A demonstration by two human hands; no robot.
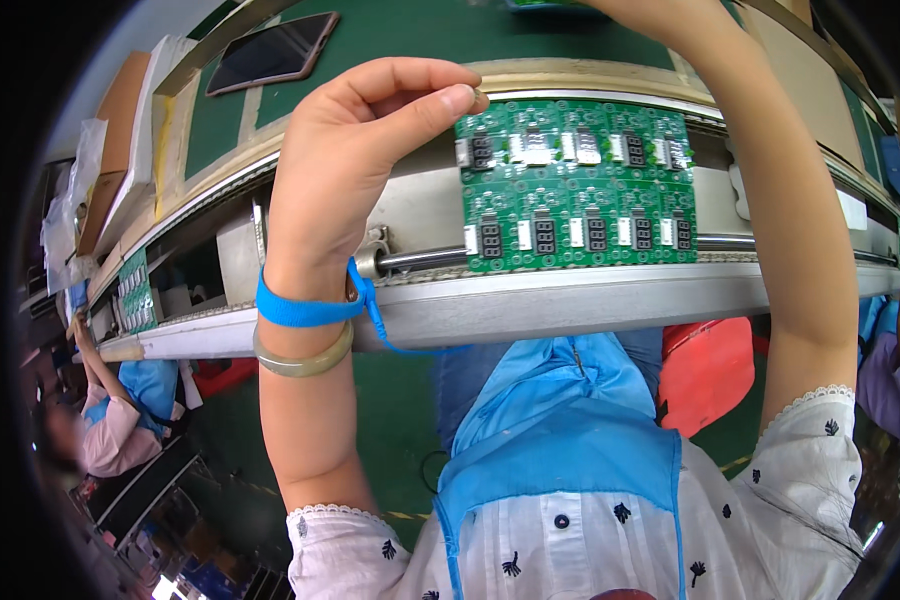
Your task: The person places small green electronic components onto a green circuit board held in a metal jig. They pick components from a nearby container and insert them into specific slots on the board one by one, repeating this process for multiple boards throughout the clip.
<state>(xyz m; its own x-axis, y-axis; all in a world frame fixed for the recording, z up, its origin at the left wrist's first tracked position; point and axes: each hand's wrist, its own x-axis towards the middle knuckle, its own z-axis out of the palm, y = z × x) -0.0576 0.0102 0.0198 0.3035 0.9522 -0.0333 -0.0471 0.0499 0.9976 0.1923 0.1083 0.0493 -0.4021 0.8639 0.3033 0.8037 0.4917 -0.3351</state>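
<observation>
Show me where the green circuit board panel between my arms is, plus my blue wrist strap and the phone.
Green circuit board panel (578, 184): head view, middle of its upper face.
Blue wrist strap (302, 311): head view, on its band.
Phone (272, 53): head view, middle of its dark screen.

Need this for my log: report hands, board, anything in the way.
Left hand pinching a tiny item near the upper-left corner of the green circuit board. Right hand out of view past top edge. Board face up, nothing else blocking it from view.
</observation>
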